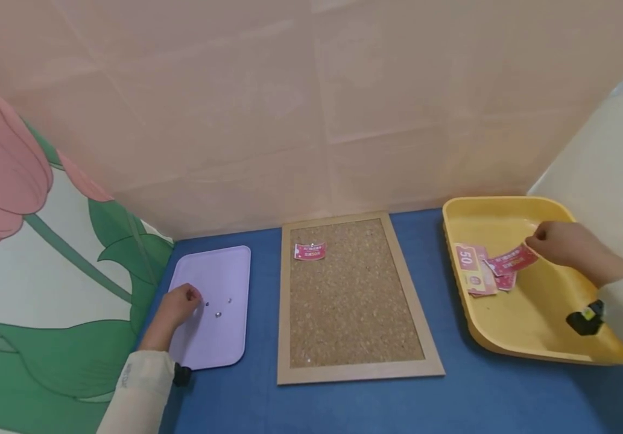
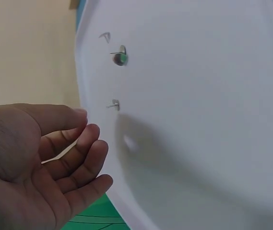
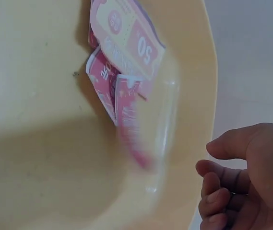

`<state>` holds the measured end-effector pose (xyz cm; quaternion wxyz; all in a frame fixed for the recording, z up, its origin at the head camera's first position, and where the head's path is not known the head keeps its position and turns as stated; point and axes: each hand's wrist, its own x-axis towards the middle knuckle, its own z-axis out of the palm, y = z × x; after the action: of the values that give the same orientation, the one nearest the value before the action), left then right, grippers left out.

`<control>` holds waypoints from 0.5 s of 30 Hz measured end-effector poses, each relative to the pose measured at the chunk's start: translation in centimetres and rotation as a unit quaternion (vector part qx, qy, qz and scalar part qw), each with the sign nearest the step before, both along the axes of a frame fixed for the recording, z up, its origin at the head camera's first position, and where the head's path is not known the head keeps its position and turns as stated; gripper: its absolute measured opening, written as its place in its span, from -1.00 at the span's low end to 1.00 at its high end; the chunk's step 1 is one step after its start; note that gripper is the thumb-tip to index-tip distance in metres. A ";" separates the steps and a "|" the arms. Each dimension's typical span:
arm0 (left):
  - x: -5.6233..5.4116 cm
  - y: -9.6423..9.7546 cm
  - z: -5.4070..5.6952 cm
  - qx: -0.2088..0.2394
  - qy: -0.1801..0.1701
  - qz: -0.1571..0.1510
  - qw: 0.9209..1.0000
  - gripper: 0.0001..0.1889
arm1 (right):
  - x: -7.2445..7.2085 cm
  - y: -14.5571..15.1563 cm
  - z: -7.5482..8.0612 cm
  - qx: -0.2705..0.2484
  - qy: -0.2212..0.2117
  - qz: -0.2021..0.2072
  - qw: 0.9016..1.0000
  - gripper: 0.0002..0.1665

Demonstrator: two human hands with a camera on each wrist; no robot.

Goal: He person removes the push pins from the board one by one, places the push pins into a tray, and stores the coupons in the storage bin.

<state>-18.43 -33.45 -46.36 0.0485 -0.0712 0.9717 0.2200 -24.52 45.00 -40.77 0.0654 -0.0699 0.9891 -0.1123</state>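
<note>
My left hand [image 1: 182,301] is over the lilac tray [image 1: 235,265], fingers loosely curled and thumb near the index fingertip; no object shows between them. Close by lie a silver thumbtack [image 2: 120,58] and smaller metal pins [image 2: 114,104]. Inside the yellow basin, my right hand [image 1: 558,242] is at the end of a pink coupon [image 1: 512,260], which overlaps other coupons. In the right wrist view this coupon's near end [image 3: 138,155] is blurred, lying apart from the fingertips. Thumb and fingers there are slightly parted, with nothing visible between them.
A wood-framed cork board [image 1: 354,301] lies between tray and basin [image 1: 506,337], one pink coupon [image 1: 310,251] pinned near its top left. More coupons [image 1: 474,268] rest at the basin's left side. A blue cloth [image 1: 344,404] covers the table; walls stand behind and at both sides.
</note>
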 end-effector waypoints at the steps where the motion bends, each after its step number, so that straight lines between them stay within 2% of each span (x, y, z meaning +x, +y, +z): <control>1: 0.0 0.1 0.1 -0.002 0.007 -0.002 1.000 -0.89 | 0.1 0.1 0.2 0.006 0.006 -0.001 1.000 -0.53; 3: -0.1 0.3 0.4 -0.010 0.019 -0.002 1.000 -0.89 | 0.2 0.0 0.6 0.016 0.021 -0.002 1.000 -0.53; 7: -0.3 1.3 1.2 -0.018 0.028 0.000 0.999 -0.86 | 0.4 -1.5 1.3 0.003 0.064 0.002 0.998 -0.56; 15: -1.3 3.7 2.7 -0.017 0.046 -0.013 0.999 -0.80 | 0.4 -7.1 2.5 -0.032 0.111 0.018 0.993 -0.55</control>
<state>-19.74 -29.77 -43.63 0.0050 -0.0488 0.9774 0.2054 -24.13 37.92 -38.23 -0.0452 -0.1018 0.9846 -0.1347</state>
